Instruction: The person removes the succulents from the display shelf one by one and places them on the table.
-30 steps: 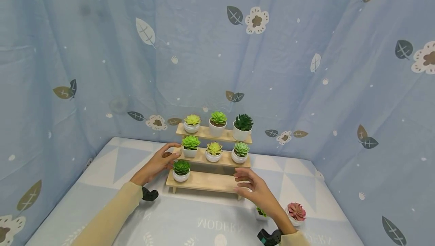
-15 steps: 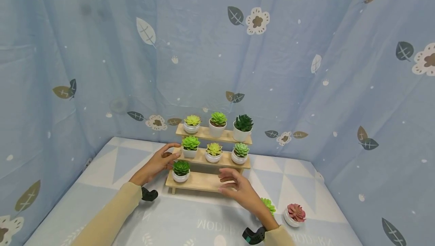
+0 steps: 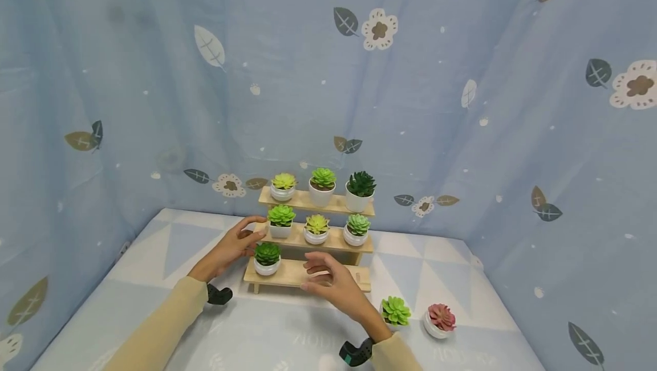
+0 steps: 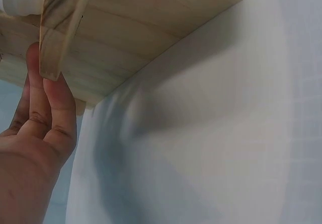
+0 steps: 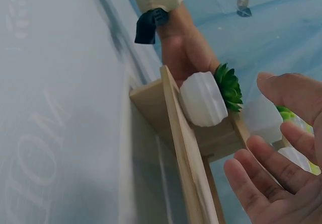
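A three-tier wooden stand [image 3: 290, 274] holds several small potted succulents. At the left end of its middle tier, my left hand [image 3: 226, 252] grips the board; the left wrist view shows the fingers of this hand [image 4: 45, 118] against the board's end [image 4: 55, 38]. My right hand [image 3: 343, 291] hovers over the front of the bottom tier, fingers loosely bent and holding nothing. A dark green succulent in a white pot [image 3: 267, 266] sits at the left of that tier; in the right wrist view the pot [image 5: 202, 100] appears beyond my right hand [image 5: 282, 176].
Right of the stand, a bright green succulent [image 3: 395, 310] and a pink succulent in a white pot [image 3: 436, 328] stand on the patterned table cover [image 3: 267, 331]. Three pots line the top tier and three the middle. A blue floral curtain [image 3: 287, 109] hangs behind.
My right hand has moved left along the bottom tier, uncovering its right end and the bright green succulent on the table. My left hand keeps its place on the stand.
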### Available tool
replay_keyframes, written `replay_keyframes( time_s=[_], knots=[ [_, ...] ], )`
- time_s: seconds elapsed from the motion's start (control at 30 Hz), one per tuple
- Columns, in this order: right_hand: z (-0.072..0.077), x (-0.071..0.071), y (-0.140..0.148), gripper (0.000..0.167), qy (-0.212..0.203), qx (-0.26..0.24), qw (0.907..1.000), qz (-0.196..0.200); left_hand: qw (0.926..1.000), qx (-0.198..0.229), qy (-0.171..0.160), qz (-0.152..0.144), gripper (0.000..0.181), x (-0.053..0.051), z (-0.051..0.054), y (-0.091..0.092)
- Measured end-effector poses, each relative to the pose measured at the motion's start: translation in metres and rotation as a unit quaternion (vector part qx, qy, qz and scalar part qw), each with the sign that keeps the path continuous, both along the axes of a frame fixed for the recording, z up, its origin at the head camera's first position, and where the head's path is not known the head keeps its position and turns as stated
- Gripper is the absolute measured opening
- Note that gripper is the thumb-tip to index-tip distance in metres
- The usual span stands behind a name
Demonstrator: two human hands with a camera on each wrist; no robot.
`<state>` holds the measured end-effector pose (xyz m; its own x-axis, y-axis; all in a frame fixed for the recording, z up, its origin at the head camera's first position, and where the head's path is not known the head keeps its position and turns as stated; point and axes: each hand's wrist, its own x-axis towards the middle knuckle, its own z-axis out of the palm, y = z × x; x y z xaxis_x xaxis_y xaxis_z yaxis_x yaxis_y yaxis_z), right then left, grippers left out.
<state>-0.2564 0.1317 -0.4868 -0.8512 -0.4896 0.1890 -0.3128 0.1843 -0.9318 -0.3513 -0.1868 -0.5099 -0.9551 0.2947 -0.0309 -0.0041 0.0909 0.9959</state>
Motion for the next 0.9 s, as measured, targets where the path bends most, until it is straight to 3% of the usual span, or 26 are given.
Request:
replay_keyframes(
  time_s=[0.3, 0.73, 0.9],
  knots=[
    [0.001, -0.004, -0.023, 0.058, 0.004, -0.004, 1.0, -0.003, 1.0, 0.004, 0.004, -0.002, 0.059, -0.001, -0.002, -0.004],
    [-0.011, -0.01, -0.045, 0.064, -0.015, 0.015, 0.9996, -0.019, 1.0, -0.001, 0.001, -0.003, 0.056, -0.001, -0.005, -0.002],
    [-0.012, -0.013, -0.054, 0.065, -0.014, 0.022, 0.9992, -0.031, 0.9998, 0.001, 0.013, -0.016, 0.056, -0.002, -0.004, -0.002]
  ],
)
